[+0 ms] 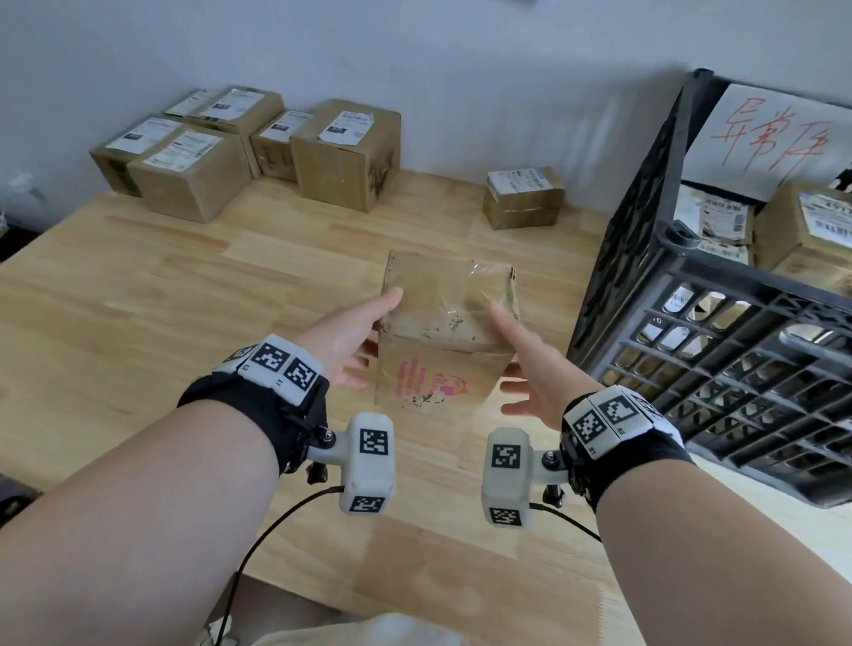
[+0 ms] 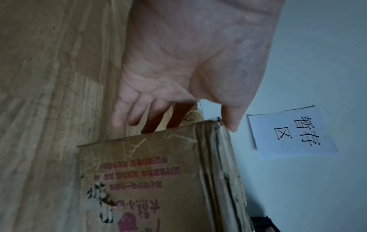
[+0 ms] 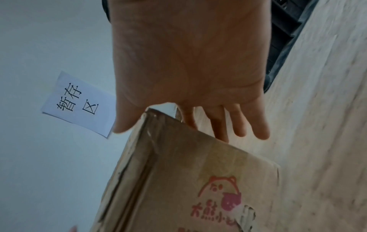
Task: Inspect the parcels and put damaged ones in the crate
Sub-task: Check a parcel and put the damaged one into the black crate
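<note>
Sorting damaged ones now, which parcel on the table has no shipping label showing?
The parcel with pink print between both hands; its torn front face shows no white label, unlike the boxes by the wall.

head: we are looking forward and down over the table (image 1: pixel 165 279) | wrists: we are looking close along each palm | both sharing the parcel (image 1: pixel 444 324) and wall sign (image 2: pixel 292 133)

wall sheet (image 2: pixel 292 131): 暂存区 | crate sign (image 1: pixel 774 138): 异常件
</note>
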The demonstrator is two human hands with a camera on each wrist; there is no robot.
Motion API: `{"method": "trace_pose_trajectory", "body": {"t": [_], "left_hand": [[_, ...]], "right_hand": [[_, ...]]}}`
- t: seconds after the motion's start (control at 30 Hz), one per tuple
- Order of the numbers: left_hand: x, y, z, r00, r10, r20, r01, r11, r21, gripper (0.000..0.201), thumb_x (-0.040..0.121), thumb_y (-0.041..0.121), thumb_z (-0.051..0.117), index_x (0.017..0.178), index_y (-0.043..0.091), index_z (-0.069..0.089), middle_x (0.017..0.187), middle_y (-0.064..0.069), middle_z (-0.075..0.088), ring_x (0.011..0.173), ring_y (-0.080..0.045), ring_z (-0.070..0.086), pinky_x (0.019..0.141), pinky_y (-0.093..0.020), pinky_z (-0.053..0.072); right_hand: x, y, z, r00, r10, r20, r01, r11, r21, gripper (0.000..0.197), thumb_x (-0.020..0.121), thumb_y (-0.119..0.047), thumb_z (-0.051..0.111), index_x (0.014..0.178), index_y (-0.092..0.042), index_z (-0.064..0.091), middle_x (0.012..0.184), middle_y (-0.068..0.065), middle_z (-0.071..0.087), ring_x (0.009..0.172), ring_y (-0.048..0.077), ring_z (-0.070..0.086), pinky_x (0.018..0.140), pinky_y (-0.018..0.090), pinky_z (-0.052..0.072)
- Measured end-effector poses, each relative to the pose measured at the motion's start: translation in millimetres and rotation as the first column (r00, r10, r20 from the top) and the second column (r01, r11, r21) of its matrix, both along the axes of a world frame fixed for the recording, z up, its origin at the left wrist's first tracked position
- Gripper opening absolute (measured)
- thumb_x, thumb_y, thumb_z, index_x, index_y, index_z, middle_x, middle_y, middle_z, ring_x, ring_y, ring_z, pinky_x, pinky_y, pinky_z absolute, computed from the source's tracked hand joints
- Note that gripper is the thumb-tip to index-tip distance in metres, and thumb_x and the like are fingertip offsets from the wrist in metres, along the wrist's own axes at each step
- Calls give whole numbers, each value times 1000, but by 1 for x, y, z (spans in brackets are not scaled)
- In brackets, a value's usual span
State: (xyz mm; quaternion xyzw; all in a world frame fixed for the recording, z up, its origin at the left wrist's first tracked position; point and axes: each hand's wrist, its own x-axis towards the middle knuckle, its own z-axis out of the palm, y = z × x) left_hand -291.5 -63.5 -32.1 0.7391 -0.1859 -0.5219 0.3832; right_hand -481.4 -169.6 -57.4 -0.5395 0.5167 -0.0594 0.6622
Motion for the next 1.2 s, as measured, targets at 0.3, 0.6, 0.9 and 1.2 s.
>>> {"method": "trace_pose_trajectory", "body": {"t": [0.3, 0.6, 0.9, 1.2], "left_hand": [[2, -6, 15, 998, 65, -20, -68, 988, -140, 91, 77, 86, 31, 139, 22, 48, 134, -1, 51, 125, -24, 43, 112, -61, 21], [-4, -7, 12, 993, 64, -102, -88, 964, -251, 44, 91, 68, 37, 100, 35, 64, 114, 2, 64, 112, -20, 56, 103, -61, 37], [-3, -11, 23, 993, -18, -114, -26, 927, -375, 61, 73, 58, 73, 128, 34, 60, 125, 1, 65, 123, -26, 56, 99, -56, 45], [-9, -18, 28, 999, -9, 31, 19, 949, -315, 44, 89, 23, 65, 129, 38, 55, 114, 6, 66, 109, -16, 58, 97, -47, 47]], "right_hand": [[0, -11, 19, 966, -163, 199, 155, 986, 55, 94, 75, -91, 20, 149, -36, 38, 158, 10, 32, 144, 32, 30, 112, 70, 17], [-2, -19, 5, 980, -128, 152, 124, 992, 31, 82, 76, -90, 28, 146, -48, 36, 154, 2, 38, 138, 28, 38, 99, 51, 40], [-4, -29, -15, 910, -309, 276, 239, 936, 259, 62, 86, -72, 48, 125, -27, 66, 126, 8, 67, 118, 29, 62, 102, 49, 47], [-11, -17, -25, 951, -284, 122, 254, 943, 214, 31, 103, -34, 41, 118, -16, 61, 82, 10, 56, 65, 21, 48, 53, 29, 47]]}}
